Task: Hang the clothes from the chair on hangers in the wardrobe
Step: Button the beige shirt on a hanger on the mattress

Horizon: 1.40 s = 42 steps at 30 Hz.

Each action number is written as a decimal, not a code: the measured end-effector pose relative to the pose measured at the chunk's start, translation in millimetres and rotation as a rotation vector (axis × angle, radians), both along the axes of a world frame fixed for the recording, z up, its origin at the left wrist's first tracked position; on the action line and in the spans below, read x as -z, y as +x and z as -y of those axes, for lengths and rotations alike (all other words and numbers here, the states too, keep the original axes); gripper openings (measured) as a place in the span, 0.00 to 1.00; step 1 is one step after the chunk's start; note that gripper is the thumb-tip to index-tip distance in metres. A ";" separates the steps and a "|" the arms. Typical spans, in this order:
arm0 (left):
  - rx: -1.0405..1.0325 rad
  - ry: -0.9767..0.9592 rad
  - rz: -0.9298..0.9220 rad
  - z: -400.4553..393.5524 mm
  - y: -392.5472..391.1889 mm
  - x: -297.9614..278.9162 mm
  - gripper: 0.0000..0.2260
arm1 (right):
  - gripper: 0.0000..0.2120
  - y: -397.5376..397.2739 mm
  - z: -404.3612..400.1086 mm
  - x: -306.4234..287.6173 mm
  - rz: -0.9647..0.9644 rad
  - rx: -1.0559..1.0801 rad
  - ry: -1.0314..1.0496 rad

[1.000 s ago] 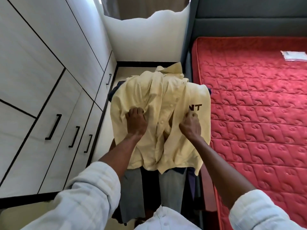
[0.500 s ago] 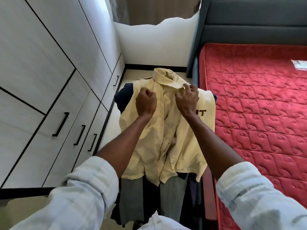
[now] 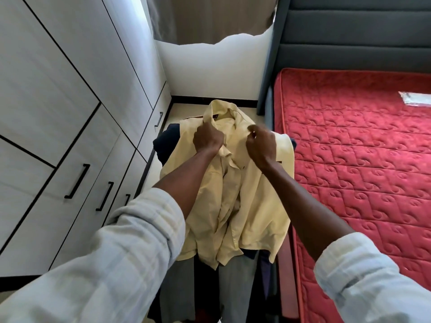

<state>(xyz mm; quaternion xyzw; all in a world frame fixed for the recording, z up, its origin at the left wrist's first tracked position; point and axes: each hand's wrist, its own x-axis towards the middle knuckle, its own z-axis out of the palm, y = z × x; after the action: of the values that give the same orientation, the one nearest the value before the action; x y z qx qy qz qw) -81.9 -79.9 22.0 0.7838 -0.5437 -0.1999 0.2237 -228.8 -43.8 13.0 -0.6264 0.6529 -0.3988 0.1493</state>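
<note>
A pale yellow shirt lies on top of a pile of clothes on the chair, collar at the far end. My left hand grips the fabric just below the collar on the left side. My right hand pinches the fabric near the collar on the right side. Under the shirt lie grey garments and a dark blue one. The chair itself is hidden by the clothes. The wardrobe, white with black handles, stands shut on the left.
A bed with a red quilted mattress and grey headboard fills the right side, close to the chair. A white paper lies on the mattress. A narrow strip of floor runs between wardrobe and chair.
Both hands moved up the shirt from its middle to the collar area and took hold of the fabric there. The collar end has lifted slightly.
</note>
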 end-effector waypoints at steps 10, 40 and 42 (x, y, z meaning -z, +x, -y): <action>-0.118 -0.277 -0.274 -51.9 61.4 17.7 0.12 | 0.18 16.5 60.2 -16.0 -0.331 -0.147 0.250; -0.028 -0.493 -0.201 -470.8 147.6 -73.5 0.07 | 0.11 88.9 -455.3 -93.0 -0.310 0.045 0.368; -0.067 -0.654 -0.270 -505.9 146.0 -84.9 0.07 | 0.11 93.4 -488.1 -108.7 -0.262 0.071 0.189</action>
<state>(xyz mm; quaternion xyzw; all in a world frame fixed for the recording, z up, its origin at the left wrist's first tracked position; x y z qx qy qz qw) 64.1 426.0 106.8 0.6546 -0.5186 -0.1096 0.5390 -135.4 444.3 121.8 -0.6328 0.7230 -0.2556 0.1073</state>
